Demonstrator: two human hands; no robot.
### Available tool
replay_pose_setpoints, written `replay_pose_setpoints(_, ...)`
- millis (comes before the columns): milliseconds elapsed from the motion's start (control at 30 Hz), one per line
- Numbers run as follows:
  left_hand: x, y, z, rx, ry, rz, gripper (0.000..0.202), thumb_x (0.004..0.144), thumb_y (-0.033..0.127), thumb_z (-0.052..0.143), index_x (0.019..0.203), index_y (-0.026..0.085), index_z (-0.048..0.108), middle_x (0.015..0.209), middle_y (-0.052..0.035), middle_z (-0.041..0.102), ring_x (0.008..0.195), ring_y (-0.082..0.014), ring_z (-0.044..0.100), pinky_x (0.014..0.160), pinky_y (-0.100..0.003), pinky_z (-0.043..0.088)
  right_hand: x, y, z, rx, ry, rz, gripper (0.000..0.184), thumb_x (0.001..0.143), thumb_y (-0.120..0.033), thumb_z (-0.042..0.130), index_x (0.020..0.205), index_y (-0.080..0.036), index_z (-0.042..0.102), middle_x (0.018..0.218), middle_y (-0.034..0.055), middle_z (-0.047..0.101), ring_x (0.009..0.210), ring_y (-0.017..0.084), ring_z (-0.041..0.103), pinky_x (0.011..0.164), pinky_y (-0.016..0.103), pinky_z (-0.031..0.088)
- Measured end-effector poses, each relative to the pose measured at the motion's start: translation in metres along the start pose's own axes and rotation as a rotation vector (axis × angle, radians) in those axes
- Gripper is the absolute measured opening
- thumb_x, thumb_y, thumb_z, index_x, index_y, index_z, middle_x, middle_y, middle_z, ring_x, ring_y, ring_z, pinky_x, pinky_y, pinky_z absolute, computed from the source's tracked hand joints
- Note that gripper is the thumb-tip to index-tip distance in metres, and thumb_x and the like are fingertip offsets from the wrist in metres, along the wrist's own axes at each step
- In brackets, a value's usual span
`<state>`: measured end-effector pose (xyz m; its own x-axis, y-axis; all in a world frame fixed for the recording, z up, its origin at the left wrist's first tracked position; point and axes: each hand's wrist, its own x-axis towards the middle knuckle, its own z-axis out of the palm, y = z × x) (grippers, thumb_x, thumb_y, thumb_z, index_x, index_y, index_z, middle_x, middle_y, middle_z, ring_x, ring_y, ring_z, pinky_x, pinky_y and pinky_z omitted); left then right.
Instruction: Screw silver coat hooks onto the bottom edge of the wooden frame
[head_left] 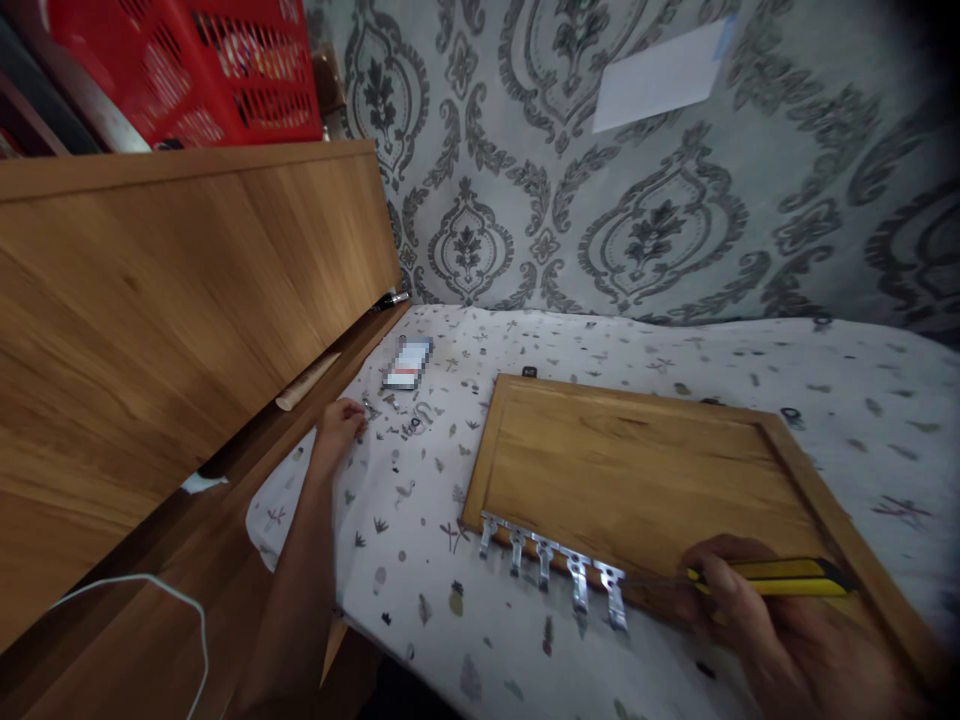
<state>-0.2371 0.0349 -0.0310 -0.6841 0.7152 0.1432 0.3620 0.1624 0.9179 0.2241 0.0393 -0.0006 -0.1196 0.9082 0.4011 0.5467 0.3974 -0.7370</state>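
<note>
My right hand point(757, 610) is wrapped around a yellow-and-black screwdriver point(795, 577) over the lower right of a framed wooden panel point(630, 455). Its thin, blurred shaft points left toward the end of a metal hook strip point(577, 565). This strip lies along the panel's near edge, with several shiny hooks hanging over the side. Farther left, my left hand point(343, 425) rests on the patterned cloth with its fingers drawn together. Small metal pieces point(370, 408) lie at its fingertips; whether it grips one is too small to tell.
A phone point(409, 362) lies on the white cloth point(427, 500) beyond my left hand. At left stands a wooden cabinet point(202, 300) with a red basket point(232, 80) on top. A white cable point(172, 590) runs below. Patterned wallpaper point(540, 180) backs the table.
</note>
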Motion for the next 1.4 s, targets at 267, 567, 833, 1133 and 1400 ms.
replay_pose_setpoints(267, 0.015, 0.010, 0.005, -0.147, -0.030, -0.078, 0.017, 0.077, 0.026, 0.078, 0.087, 0.014, 0.070, 0.077, -0.0028, 0.072, 0.073, -0.0177, 0.070, 0.061, -0.024, 0.052, 0.002, -0.008, -0.001, 0.006, -0.034, 0.032, 0.046, 0.083, -0.053, 0.048, 0.044, -0.030, 0.052, 0.036, 0.0008, 0.055, 0.030, 0.021, 0.054, 0.035, 0.028, 0.046)
replay_pose_setpoints(567, 0.028, 0.000, 0.019, -0.248, -0.040, -0.158, 0.040, 0.100, 0.038, 0.065, 0.135, 0.017, 0.061, 0.135, -0.0119, 0.063, 0.114, -0.0259, 0.066, 0.095, -0.048, 0.060, 0.001, -0.009, 0.000, 0.004, 0.013, 0.056, 0.042, 0.079, -0.054, 0.049, 0.048, -0.028, 0.058, 0.037, 0.0016, 0.059, 0.029, 0.022, 0.056, 0.033, 0.030, 0.047)
replay_pose_setpoints(833, 0.024, 0.004, 0.013, -0.373, 0.030, -0.087, 0.027, 0.065, 0.030, 0.084, 0.082, 0.015, 0.071, 0.075, -0.0039, 0.074, 0.075, -0.0172, 0.071, 0.077, -0.030, 0.058, 0.001, -0.012, -0.002, 0.011, -0.052, 0.060, 0.040, 0.080, -0.051, 0.049, 0.049, -0.028, 0.059, 0.036, 0.0012, 0.057, 0.029, 0.021, 0.055, 0.034, 0.028, 0.046)
replay_pose_setpoints(1133, 0.017, 0.007, 0.008, -0.377, 0.030, -0.115, 0.034, 0.059, 0.035, 0.081, 0.085, 0.016, 0.069, 0.078, -0.0053, 0.074, 0.072, -0.0184, 0.071, 0.068, -0.030, 0.058, 0.003, -0.016, -0.003, -0.017, -0.020, -0.010, 0.049, 0.084, -0.056, 0.045, 0.045, -0.028, 0.056, 0.040, 0.0019, 0.060, 0.031, 0.019, 0.058, 0.033, 0.026, 0.046)
replay_pose_setpoints(1400, 0.020, 0.004, 0.009, -0.379, 0.048, -0.110, 0.030, 0.059, 0.031, 0.081, 0.083, 0.016, 0.070, 0.077, -0.0051, 0.075, 0.073, -0.0188, 0.073, 0.068, -0.029, 0.059, 0.002, -0.011, -0.001, -0.025, -0.031, 0.025, 0.058, 0.085, -0.066, 0.044, 0.041, -0.028, 0.048, 0.039, 0.0026, 0.059, 0.031, 0.019, 0.057, 0.034, 0.026, 0.046)
